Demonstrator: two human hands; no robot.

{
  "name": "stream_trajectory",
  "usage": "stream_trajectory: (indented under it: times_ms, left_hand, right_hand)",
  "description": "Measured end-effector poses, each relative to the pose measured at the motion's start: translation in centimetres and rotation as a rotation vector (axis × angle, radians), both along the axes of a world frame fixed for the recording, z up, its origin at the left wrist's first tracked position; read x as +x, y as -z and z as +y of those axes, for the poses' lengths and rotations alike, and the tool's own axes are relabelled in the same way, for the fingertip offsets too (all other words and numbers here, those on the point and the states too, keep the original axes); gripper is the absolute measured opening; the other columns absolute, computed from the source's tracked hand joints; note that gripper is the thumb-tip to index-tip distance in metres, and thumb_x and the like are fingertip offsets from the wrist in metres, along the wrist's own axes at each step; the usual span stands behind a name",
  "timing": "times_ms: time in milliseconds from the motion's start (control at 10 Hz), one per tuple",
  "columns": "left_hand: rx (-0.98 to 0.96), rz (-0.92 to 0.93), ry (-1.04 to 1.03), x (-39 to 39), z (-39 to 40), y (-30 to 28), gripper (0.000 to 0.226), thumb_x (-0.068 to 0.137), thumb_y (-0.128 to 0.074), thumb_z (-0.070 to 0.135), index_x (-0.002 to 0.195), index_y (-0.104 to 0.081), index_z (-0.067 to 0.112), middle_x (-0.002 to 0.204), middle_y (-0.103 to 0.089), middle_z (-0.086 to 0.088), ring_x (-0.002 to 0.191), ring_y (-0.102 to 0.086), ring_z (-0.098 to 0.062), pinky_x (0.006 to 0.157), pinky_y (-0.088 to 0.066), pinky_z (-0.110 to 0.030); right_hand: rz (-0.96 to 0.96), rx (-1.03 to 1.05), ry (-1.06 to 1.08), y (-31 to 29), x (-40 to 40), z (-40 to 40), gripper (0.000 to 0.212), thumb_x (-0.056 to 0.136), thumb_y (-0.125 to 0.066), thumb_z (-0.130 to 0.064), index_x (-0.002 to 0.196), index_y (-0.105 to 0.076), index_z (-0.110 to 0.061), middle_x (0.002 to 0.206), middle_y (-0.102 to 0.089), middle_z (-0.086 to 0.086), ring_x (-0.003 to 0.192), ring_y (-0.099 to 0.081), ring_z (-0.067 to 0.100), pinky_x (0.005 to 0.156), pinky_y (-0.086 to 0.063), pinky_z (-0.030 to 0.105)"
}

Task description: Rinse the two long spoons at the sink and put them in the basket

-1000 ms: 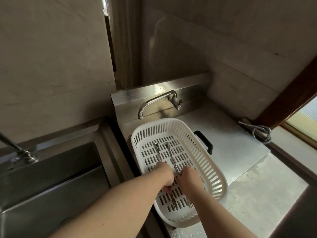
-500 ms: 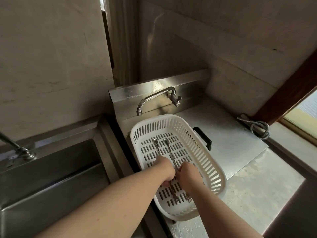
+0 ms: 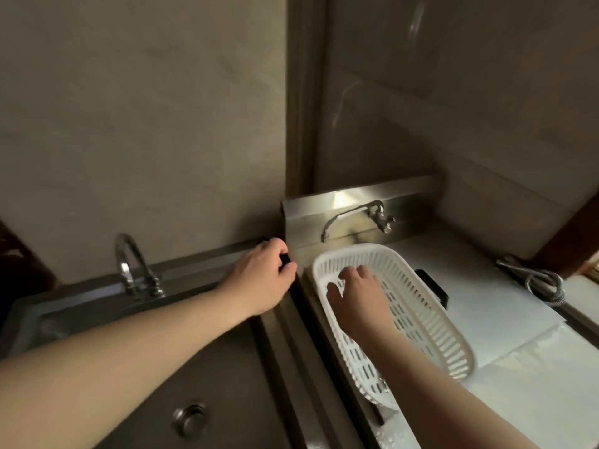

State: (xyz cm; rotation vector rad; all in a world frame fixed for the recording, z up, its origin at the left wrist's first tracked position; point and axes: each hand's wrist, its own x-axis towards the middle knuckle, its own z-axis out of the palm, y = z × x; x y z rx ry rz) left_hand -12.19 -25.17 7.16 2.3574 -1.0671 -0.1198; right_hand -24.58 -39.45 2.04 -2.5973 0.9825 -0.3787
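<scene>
Left hand [image 3: 261,280] is out over the far right corner of the steel sink [image 3: 207,367], fingers curled loosely in, nothing visible in its grip; it sits at the dark gap btwn the sink rim and the next counter, whether it touches the rim can't tell. Right hand [image 3: 358,294] is inside the white slotted basket [image 3: 431,325], palm down, fingers spread & open, pressed low toward the basket floor at its far left end. The two long spoons aren't visible; the hand and forearm cover the part of the basket floor under them, so can't tell if they lie there. Both forearms are bare and reach in from the near edge. Basket lies w/ its long axis running near-to-far on the pale drainboard [image 3: 505,322], right of the sink, its near end over the counter's left edge. A black handle [image 3: 432,286] pokes out just behind the basket's right rim. Far of the basket, a wall tap [image 3: 356,217] sits on the steel backsplash, spout curving left & down. A second tap [image 3: 131,267] stands at the sink's far edge, on the left. Sink drain [image 3: 191,419] shows near the bottom. A coiled metal hose [image 3: 541,283] lies at far right by the wall. Water drops on the counter near the basket's near end.
</scene>
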Motion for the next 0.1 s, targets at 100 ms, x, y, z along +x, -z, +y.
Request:
stream_trajectory:
  times_ms: [100]
  left_hand:
    - [-0.068,-0.316,-0.102,1.37,7.93,-5.51,0.041,0.089,-0.050,0.046,0.119,-0.054,0.017,0.111,-0.065,-0.006,0.102,-0.058,-0.031,0.085,-0.047,-0.039]
  right_hand:
    - [-0.197,-0.106,-0.138,-6.36,2.96,5.99,0.037,0.091,-0.049,-0.047,0.114,-0.058,-0.019,0.114,-0.058,0.006,0.105,-0.055,0.031,0.084,-0.049,0.042]
